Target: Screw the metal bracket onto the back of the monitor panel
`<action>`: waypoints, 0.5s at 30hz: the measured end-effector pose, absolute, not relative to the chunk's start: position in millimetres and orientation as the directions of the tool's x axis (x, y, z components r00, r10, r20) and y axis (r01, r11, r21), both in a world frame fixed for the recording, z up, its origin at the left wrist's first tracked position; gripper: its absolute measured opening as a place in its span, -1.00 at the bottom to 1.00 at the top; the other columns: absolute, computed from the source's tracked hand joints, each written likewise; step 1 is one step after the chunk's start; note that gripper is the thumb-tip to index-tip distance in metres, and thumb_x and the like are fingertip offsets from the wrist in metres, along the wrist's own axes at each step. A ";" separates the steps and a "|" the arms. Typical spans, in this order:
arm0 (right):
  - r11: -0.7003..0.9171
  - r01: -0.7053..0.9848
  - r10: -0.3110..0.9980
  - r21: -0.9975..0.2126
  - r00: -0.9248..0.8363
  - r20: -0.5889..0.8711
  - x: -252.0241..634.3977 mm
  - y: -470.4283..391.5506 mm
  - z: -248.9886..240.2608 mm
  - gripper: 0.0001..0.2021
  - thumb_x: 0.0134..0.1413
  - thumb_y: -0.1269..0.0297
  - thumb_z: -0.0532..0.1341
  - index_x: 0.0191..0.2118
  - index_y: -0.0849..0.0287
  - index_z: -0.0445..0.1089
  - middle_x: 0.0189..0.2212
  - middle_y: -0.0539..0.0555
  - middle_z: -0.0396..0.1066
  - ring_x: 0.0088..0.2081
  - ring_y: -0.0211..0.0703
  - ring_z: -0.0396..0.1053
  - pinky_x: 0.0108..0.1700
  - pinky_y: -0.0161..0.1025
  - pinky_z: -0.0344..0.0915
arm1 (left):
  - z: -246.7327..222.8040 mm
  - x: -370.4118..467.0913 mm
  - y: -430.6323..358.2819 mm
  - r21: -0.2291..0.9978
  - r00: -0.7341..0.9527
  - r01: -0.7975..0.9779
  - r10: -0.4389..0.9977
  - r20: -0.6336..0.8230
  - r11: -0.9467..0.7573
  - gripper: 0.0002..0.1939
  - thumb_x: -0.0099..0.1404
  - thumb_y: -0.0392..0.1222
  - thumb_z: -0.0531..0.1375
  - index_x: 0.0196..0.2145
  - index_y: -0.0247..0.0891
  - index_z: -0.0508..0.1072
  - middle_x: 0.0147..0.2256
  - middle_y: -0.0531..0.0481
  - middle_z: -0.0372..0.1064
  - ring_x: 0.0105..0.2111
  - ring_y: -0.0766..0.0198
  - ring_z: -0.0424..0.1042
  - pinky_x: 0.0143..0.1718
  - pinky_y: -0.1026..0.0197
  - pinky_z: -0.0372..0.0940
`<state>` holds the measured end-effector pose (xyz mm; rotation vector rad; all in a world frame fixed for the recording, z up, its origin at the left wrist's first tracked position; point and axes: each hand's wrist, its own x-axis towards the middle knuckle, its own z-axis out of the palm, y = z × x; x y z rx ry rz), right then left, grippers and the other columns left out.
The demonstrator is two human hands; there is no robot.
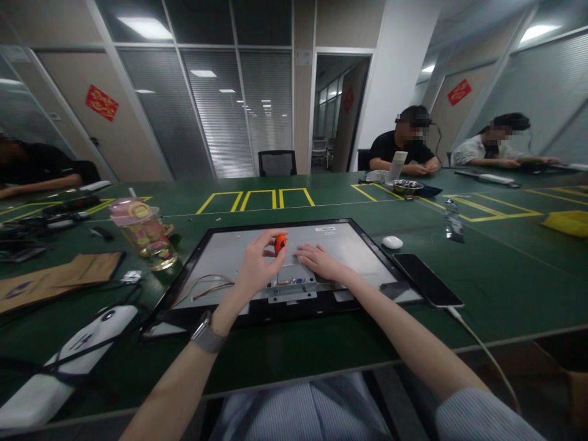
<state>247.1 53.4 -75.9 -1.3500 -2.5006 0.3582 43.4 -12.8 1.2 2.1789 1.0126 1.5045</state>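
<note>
My left hand (263, 260) holds an orange-and-black screwdriver (280, 244) upright by its short handle, between thumb and fingers. Its lower end stands over a metal bracket with connector ports (294, 288), where the tip cannot be made out. The bracket sits on the back of a flat display panel (358, 248), which lies face down with a black frame. Resting flat on this panel, just right of the screwdriver, is my right hand (321, 262), fingers stretched out and holding nothing. Thin wires (206, 288) run across the panel left of the bracket.
Left of the panel stand a pink-lidded bottle (144, 236), a brown paper bag (64, 275) and a white strapped device (78, 355). To the right lie a phone (427, 278) on a cable and a white case (392, 242). Several people sit across the green table (519, 269).
</note>
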 end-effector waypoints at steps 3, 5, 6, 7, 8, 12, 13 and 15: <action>0.532 0.775 0.843 -0.340 -0.524 0.122 247.1 54.6 -77.3 -0.58 0.34 0.14 -0.15 0.19 0.01 0.19 0.25 0.11 0.06 0.28 0.05 -0.06 0.23 0.20 -0.18 | 5.6 45.3 -13.3 0.576 0.115 0.368 0.650 0.751 -0.730 -0.86 0.19 -0.20 0.22 -0.27 -0.23 0.49 -0.29 -0.03 0.32 -0.30 0.31 0.38 -0.38 0.31 0.38; 0.530 0.776 0.844 -0.341 -0.523 0.122 247.2 54.7 -77.6 -0.58 0.34 0.14 -0.16 0.19 0.02 0.19 0.25 0.12 0.06 0.28 0.04 -0.07 0.23 0.20 -0.18 | 8.5 44.6 -12.2 0.540 0.109 0.378 0.615 0.781 -0.752 -0.89 0.19 -0.19 0.23 -0.31 -0.22 0.51 -0.34 -0.01 0.31 -0.33 0.31 0.36 -0.28 0.24 0.35; 0.529 0.777 0.845 -0.342 -0.521 0.122 247.2 54.3 -77.3 -0.58 0.34 0.14 -0.16 0.19 0.02 0.19 0.25 0.12 0.06 0.28 0.04 -0.07 0.23 0.20 -0.18 | 9.1 43.4 -11.3 0.535 0.122 0.373 0.612 0.781 -0.758 -0.89 0.20 -0.20 0.21 -0.31 -0.22 0.51 -0.35 -0.01 0.31 -0.33 0.31 0.36 -0.25 0.22 0.33; 0.527 0.776 0.845 -0.345 -0.520 0.123 247.3 53.7 -76.8 -0.58 0.34 0.14 -0.16 0.19 0.02 0.19 0.25 0.12 0.06 0.28 0.04 -0.08 0.24 0.20 -0.19 | 8.9 41.7 -10.5 0.540 0.138 0.361 0.616 0.775 -0.760 -0.88 0.23 -0.21 0.18 -0.30 -0.23 0.51 -0.35 -0.01 0.32 -0.33 0.31 0.37 -0.24 0.22 0.31; 0.527 0.774 0.845 -0.350 -0.519 0.124 247.4 52.9 -76.0 -0.58 0.34 0.14 -0.17 0.19 0.03 0.19 0.25 0.13 0.06 0.28 0.05 -0.08 0.24 0.20 -0.19 | 7.8 39.5 -9.8 0.556 0.151 0.339 0.627 0.764 -0.759 -0.85 0.26 -0.23 0.15 -0.27 -0.24 0.51 -0.34 -0.02 0.34 -0.32 0.30 0.38 -0.24 0.22 0.30; 0.530 0.761 0.842 -0.374 -0.525 0.125 247.5 49.8 -72.7 -0.57 0.34 0.13 -0.17 0.18 0.07 0.20 0.24 0.14 0.07 0.28 0.07 -0.07 0.23 0.21 -0.19 | -1.7 27.8 -8.2 0.629 0.072 0.233 0.658 0.749 -0.742 -0.72 0.36 -0.24 -0.03 -0.21 -0.26 0.48 -0.36 -0.03 0.37 -0.33 0.30 0.39 -0.24 0.21 0.29; 0.529 0.761 0.842 -0.374 -0.524 0.124 247.4 49.3 -72.1 -0.57 0.34 0.13 -0.17 0.18 0.07 0.21 0.24 0.14 0.08 0.28 0.07 -0.07 0.23 0.21 -0.19 | -4.1 25.2 -8.0 0.619 0.060 0.241 0.648 0.759 -0.748 -0.74 0.35 -0.22 0.00 -0.23 -0.25 0.48 -0.36 -0.02 0.36 -0.32 0.29 0.38 -0.23 0.21 0.29; 0.527 0.767 0.844 -0.367 -0.521 0.125 247.3 49.1 -71.7 -0.57 0.34 0.14 -0.17 0.18 0.07 0.21 0.24 0.14 0.08 0.27 0.07 -0.06 0.23 0.20 -0.19 | -7.3 21.6 -7.9 0.591 0.027 0.288 0.623 0.782 -0.754 -0.83 0.27 -0.19 0.12 -0.27 -0.22 0.51 -0.32 -0.03 0.32 -0.30 0.28 0.36 -0.22 0.21 0.29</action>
